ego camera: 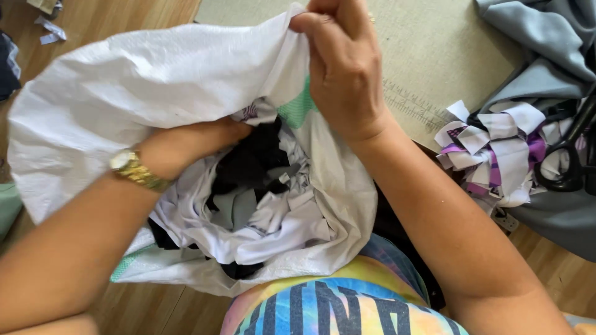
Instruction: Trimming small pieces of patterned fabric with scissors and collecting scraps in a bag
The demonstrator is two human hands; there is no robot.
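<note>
A large white woven sack point(124, 87) lies open in front of me, stuffed with fabric scraps point(261, 205) in white, black, grey and green. My right hand point(344, 68) pinches the sack's upper rim and holds it up. My left hand point(192, 139), with a gold wristwatch point(133, 169) on the wrist, reaches into the sack's mouth; its fingers are buried among the scraps and hidden.
A pile of white and purple cloth strips point(496, 149) lies on the right, beside black scissors point(568, 161) and grey fabric point(540, 49). A pale green cutting mat with ruler marks point(428, 56) lies behind on the wooden floor point(124, 15).
</note>
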